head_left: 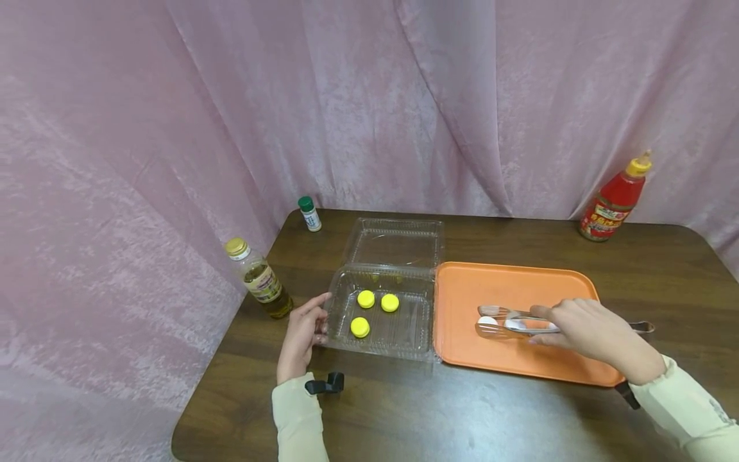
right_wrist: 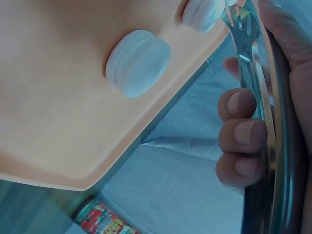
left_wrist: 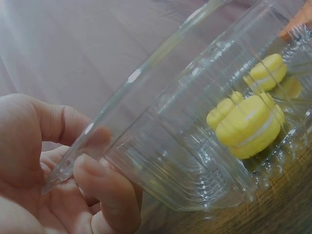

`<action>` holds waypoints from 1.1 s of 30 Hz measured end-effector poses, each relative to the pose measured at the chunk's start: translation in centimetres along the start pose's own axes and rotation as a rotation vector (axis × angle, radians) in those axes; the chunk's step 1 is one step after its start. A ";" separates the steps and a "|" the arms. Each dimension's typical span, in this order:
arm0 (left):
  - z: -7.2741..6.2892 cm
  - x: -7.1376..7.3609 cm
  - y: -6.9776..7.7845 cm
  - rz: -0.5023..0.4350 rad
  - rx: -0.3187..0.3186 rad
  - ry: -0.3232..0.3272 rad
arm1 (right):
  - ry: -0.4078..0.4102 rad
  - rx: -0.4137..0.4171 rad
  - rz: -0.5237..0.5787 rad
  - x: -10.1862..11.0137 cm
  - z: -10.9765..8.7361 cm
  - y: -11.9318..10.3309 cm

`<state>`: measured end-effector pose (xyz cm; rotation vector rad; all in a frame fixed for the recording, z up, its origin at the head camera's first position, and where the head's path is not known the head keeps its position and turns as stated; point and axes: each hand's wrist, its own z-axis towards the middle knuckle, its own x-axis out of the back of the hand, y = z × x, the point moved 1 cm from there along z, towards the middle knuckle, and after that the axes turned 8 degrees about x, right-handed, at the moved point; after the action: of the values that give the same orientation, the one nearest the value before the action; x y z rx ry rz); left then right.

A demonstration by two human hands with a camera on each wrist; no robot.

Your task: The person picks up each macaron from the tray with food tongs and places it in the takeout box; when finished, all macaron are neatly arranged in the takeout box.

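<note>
My left hand pinches the left rim of a clear plastic clamshell box, thumb and fingers at its edge. Several yellow macarons sit in the box base, and its lid lies folded back behind. My right hand grips metal tongs over an orange tray. The slotted tong ends straddle a white macaron on the tray. Another white macaron stands on the tray close to the tongs, partly hidden under them in the head view.
An oil bottle stands left of the box, near my left hand. Behind it is a small green-capped shaker. A red sauce bottle is at the back right. Pink curtain hangs behind the brown table.
</note>
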<state>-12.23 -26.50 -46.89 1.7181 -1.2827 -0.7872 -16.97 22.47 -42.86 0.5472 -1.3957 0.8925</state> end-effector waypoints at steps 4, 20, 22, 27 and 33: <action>0.0 0.0 0.1 0.001 0.000 0.003 | 0.009 0.003 0.005 0.2 0.2 -0.3; 0.0 -0.1 -0.1 -0.008 -0.011 -0.006 | -0.004 -0.040 -0.001 2.1 2.0 -1.8; 0.0 -0.2 0.0 -0.002 -0.017 -0.006 | -0.002 -0.043 0.002 2.7 2.3 -1.9; 0.1 -0.2 -0.1 -0.006 -0.012 -0.003 | 0.028 -0.006 -0.034 3.8 2.9 -2.2; -0.1 -0.1 -0.2 -0.008 -0.017 -0.004 | 0.053 0.014 -0.060 4.8 3.8 -2.5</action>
<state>-12.09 -26.38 -46.99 1.7103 -1.2686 -0.8040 -17.52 19.02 -37.21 0.5700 -1.3196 0.8630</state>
